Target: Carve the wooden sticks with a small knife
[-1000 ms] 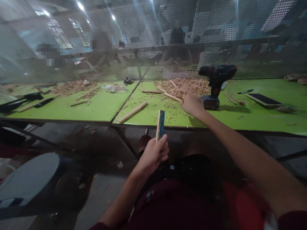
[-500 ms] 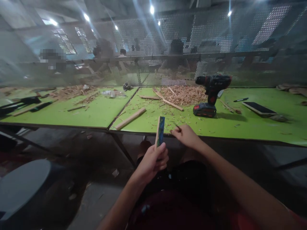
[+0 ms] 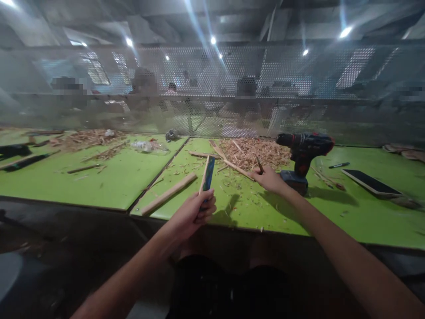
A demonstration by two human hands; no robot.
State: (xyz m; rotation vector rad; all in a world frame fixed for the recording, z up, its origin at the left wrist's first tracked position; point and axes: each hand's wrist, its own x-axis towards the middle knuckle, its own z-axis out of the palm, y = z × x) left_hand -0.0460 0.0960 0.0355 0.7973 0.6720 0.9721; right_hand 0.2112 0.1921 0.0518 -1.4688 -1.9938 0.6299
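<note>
My left hand (image 3: 195,210) is closed around a flat wooden strip (image 3: 206,175) with a blue-green patterned face, held upright above the table's front edge. My right hand (image 3: 269,179) pinches a thin dark pencil-like tool (image 3: 259,164); its exact kind is not clear. The fingertips are at the near end of a long wooden stick (image 3: 237,169), and I cannot tell whether they touch it. Just right of that hand stands a black cordless drill (image 3: 303,153), its battery base partly behind my wrist. Wood shavings (image 3: 255,153) are heaped beyond the hand.
A round wooden rod (image 3: 169,194) lies left of my left hand on the green table (image 3: 113,186). To the right are a pen (image 3: 339,165) and a dark flat slab (image 3: 372,181). A clear plastic bottle (image 3: 149,147) lies at left. Behind stands a perforated screen (image 3: 212,113).
My right hand has moved forward over the table, toward the shavings, with the thin tool. My left hand still holds the strip, now further left. The view has tilted up.
</note>
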